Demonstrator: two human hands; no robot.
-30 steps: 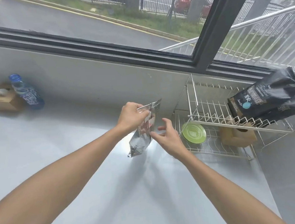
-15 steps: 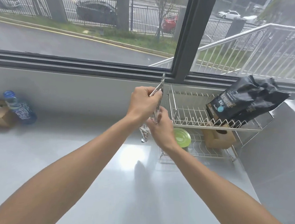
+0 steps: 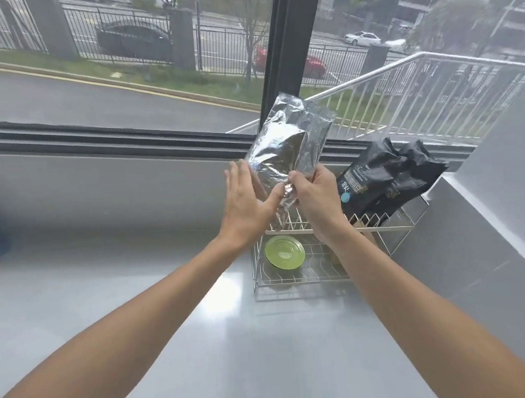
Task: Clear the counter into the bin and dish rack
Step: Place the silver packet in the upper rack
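Up above the dish rack point(image 3: 395, 226), the silver foil packet point(image 3: 286, 153) stands nearly upright, its long axis tilted slightly right, sealed top edge toward the window. The right hand point(image 3: 312, 195) grips its crumpled lower end with closed fingers; the left hand point(image 3: 244, 205) lies flat and open against its left side. A black bag point(image 3: 385, 179) rests on the rack's upper tier, a green plate point(image 3: 284, 252) below.

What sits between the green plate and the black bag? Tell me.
In the head view, the right hand and forearm cross between the green plate and the black bag.
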